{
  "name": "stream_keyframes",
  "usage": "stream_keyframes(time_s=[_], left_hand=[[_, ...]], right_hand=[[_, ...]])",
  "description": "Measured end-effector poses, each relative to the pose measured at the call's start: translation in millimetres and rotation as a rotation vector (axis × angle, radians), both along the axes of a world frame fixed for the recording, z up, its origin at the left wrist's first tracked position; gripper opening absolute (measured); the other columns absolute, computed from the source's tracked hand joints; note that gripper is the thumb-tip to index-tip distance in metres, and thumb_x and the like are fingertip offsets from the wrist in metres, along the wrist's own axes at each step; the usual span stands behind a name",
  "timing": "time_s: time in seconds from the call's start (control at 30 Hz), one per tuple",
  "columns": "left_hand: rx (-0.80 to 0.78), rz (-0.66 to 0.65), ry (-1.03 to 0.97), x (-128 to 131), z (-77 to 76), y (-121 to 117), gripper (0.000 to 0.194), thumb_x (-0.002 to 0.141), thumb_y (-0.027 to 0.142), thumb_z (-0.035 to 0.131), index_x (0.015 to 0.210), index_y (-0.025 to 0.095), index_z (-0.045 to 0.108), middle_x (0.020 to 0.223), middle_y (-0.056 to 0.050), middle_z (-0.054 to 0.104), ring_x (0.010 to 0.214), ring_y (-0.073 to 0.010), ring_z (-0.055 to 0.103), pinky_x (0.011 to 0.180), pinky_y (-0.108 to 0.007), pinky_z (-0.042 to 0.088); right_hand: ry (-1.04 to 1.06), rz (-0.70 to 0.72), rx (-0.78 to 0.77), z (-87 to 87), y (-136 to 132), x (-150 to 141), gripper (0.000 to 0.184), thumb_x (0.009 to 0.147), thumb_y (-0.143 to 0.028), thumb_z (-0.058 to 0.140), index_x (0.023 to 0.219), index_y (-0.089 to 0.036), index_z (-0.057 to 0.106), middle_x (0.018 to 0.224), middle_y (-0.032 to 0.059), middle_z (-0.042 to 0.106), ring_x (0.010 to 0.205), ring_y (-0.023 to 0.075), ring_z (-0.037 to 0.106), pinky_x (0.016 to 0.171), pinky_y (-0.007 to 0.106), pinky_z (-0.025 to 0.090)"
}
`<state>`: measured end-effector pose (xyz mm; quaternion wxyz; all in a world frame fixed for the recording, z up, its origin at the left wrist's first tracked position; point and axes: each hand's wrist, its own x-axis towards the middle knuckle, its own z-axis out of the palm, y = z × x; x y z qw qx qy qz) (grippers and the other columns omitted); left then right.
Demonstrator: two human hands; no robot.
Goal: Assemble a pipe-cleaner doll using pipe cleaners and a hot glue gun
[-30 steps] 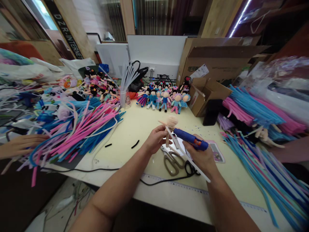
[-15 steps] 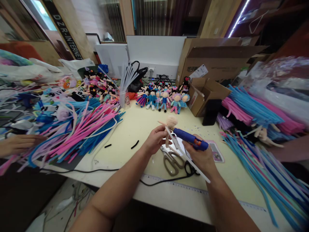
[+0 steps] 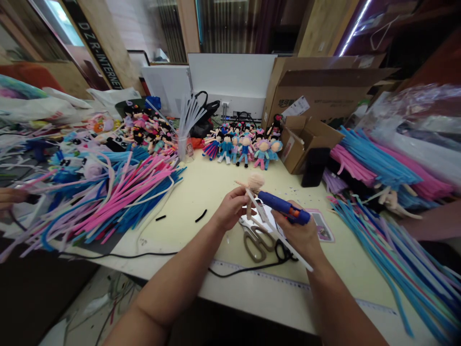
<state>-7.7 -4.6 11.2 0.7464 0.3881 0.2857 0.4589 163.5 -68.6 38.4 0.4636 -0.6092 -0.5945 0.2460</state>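
Note:
My left hand [image 3: 232, 209] pinches a beige pipe-cleaner doll figure with a round head [image 3: 256, 182], together with a white pipe cleaner [image 3: 288, 244] that slants down to the right. My right hand [image 3: 300, 235] is wrapped around a blue hot glue gun [image 3: 283, 204] with orange parts. The gun's tip points left and lies close to the doll, just under its head; whether it touches I cannot tell. Beneath my hands lie scissors with grey-brown handles [image 3: 255, 245] and a second pair with black handles [image 3: 283, 251]. Two short black pipe-cleaner pieces [image 3: 201, 216] rest left of my left hand.
Several finished dolls [image 3: 245, 146] stand at the back beside a jar of glue sticks [image 3: 185, 144]. Pipe cleaners lie heaped at left [image 3: 126, 197] and right [image 3: 382, 250]. Cardboard boxes [image 3: 306, 139] and a black phone-like object [image 3: 315, 167] stand back right. Another person's hand [image 3: 12, 198] is at far left.
The other person's hand at far left has drawn back leftward and up, away from the pipe cleaners, and now holds a dark object. My hands, the doll and the glue gun have hardly moved.

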Motion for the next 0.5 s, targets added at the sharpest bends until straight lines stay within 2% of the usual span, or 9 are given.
stream_keyframes(time_s=[0.27, 0.5], left_hand=[[0.012, -0.002, -0.011, -0.7, -0.4, -0.1, 0.027, 0.065, 0.024, 0.067, 0.091, 0.015, 0.063, 0.075, -0.001, 0.061, 0.066, -0.0144, 0.061, 0.061, -0.030, 0.054], [0.014, 0.003, -0.032, -0.4, 1.3, -0.8, 0.023, 0.066, 0.023, 0.067, 0.085, 0.014, 0.062, 0.072, -0.001, 0.062, 0.060, -0.0121, 0.059, 0.055, -0.026, 0.053]], right_hand=[[0.017, 0.000, 0.005, -5.6, 0.6, 1.4, 0.031, 0.073, -0.044, 0.063, 0.062, -0.021, 0.045, 0.054, -0.0065, 0.039, 0.051, 0.0093, 0.035, 0.049, 0.023, 0.032], [0.028, -0.006, -0.022, -1.7, -0.6, 0.0, 0.033, 0.073, -0.046, 0.063, 0.062, -0.021, 0.045, 0.054, -0.0067, 0.037, 0.050, 0.0092, 0.034, 0.048, 0.023, 0.030]])
